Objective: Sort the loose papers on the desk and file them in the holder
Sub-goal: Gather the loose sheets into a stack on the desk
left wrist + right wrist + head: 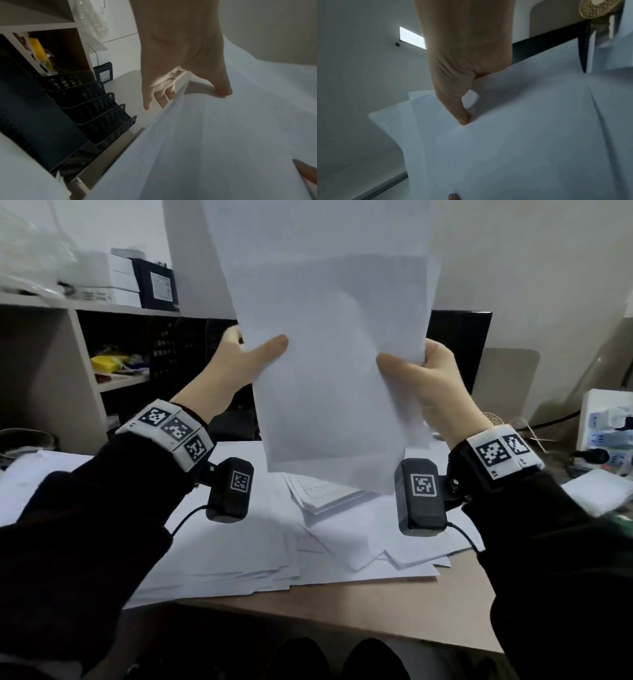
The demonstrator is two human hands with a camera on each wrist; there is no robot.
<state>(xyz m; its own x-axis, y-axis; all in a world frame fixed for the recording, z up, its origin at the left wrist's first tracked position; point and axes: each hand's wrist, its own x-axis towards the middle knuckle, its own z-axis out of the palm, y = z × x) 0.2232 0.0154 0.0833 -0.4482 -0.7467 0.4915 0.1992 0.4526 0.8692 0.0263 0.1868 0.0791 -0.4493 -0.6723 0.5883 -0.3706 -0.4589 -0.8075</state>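
I hold a stack of white papers (329, 344) upright in the air above the desk. My left hand (251, 354) grips its left edge, thumb on the front and fingers behind. My right hand (416, 368) grips the right edge the same way. The left wrist view shows the held papers (223, 135) with my left hand (180, 83) pinching their edge, and the black mesh file holder (96, 108) with several tiered slots to the left. In the right wrist view my right hand (462, 101) presses its thumb on the sheets (522, 135). More loose papers (308, 542) lie spread over the desk.
A shelf unit (68, 337) with boxes and a yellow item (106, 362) stands at the left. A black monitor (459, 344) is behind the papers. A white power strip (606, 422) and cables sit at the right. The desk's front edge (342, 621) is near me.
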